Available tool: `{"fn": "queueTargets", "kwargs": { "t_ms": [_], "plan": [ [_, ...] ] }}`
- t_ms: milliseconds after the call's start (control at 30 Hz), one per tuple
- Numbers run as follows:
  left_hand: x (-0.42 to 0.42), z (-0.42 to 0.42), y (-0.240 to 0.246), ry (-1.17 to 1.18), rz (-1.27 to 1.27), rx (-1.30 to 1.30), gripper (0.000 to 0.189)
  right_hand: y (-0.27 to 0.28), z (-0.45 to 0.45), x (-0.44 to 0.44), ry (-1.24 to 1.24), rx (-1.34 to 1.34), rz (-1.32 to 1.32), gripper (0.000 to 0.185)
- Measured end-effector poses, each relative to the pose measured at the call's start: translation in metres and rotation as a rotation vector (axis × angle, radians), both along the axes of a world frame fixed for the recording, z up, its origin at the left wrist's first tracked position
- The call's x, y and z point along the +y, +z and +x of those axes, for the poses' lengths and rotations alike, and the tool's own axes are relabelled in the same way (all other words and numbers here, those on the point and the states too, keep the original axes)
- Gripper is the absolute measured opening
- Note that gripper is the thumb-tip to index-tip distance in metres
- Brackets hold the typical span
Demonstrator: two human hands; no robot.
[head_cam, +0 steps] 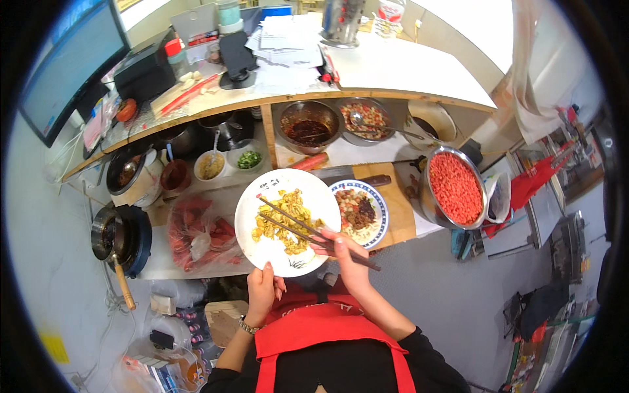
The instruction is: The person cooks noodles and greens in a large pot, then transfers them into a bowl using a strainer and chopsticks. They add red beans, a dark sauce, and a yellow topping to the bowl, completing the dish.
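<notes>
My left hand (263, 291) grips the near rim of a round white plate (250, 206), thumb on top. Yellow-brown cooked food, which looks like scrambled egg (293, 209), lies on the plate. With my right hand (348, 260) I hold a pair of dark chopsticks (290, 223); their tips are over the food, slightly apart. Just right of the plate, partly behind it, a blue-rimmed bowl (384, 223) holds noodles topped with dark sauce and diced vegetables. It rests on a wooden board (402, 216), beside the brown handle of a knife (377, 180).
A metal bowl heaped with diced red food (454, 186) stands right. A plastic bag with red contents (201, 236) lies left, near a small wooden-handled pan (108, 236). Shelf bowls hold sauce (308, 130), diced vegetables (366, 120) and chopped greens (249, 158). The shelf edge (304, 97) runs above.
</notes>
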State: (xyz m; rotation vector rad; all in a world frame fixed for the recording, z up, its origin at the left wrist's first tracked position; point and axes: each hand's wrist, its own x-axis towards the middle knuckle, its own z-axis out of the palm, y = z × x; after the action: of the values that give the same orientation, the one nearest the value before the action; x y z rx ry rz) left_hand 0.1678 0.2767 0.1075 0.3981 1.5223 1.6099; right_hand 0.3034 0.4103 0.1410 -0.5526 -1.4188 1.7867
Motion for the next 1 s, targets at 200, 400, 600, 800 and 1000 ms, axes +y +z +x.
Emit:
{"fn": "queueTargets", "kwargs": {
  "t_ms": [200, 400, 600, 800, 1000],
  "plan": [
    [0.011, 0.006, -0.004, -0.019, 0.008, -0.099, 0.03, -0.015, 0.023, -0.002, -0.145, -0.092, 0.141, 0.031],
    [0.028, 0.006, -0.003, -0.066, -0.074, 0.017, 0.03, -0.034, 0.055, 0.005, -0.347, -0.132, 0.131, 0.034],
    [0.054, 0.014, -0.004, -0.044, -0.051, 0.034, 0.033, -0.044, 0.078, 0.022, -0.509, -0.131, -0.033, 0.041],
    [0.072, 0.022, -0.004, -0.087, -0.007, 0.105, 0.033, -0.048, 0.099, 0.029, -0.387, 0.038, -0.248, 0.05],
    [0.082, 0.028, 0.0, -0.089, -0.039, 0.175, 0.034, -0.06, 0.101, 0.026, -0.29, -0.022, -0.325, 0.05]
  ]
}}
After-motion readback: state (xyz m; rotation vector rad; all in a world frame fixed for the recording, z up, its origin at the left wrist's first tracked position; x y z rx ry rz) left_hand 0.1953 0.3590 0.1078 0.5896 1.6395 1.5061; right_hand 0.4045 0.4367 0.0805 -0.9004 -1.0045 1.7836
